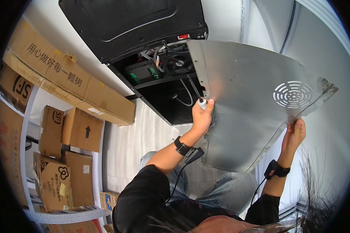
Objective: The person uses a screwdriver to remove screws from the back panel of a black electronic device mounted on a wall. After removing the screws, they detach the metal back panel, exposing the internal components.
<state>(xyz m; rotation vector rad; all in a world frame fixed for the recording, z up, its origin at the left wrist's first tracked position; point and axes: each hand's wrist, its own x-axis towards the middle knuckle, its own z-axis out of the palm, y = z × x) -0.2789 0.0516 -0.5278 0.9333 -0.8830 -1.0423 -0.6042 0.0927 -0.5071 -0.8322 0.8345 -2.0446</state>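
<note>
A large grey sheet-metal panel point(241, 85) with a round slotted vent is tilted in front of me, beside an open black machine cabinet point(155, 105). My left hand point(202, 116) is closed around the white handle of a screwdriver point(195, 86), whose dark shaft points up toward the cabinet. The same hand's thumb presses at the panel's left edge. At the panel's lower right edge, my right hand point(294, 134) pinches the metal near the vent. Inside the cabinet show a black fan point(179, 63), loose wires and a circuit module point(144, 73) with green parts.
The cabinet's black lid point(140, 23) stands at the top, with a red switch point(183, 37) below it. A long cardboard carton point(74, 77) lies at the left, above shelves with several boxes point(83, 130). Wood-look floor point(122, 149) shows between shelves and cabinet.
</note>
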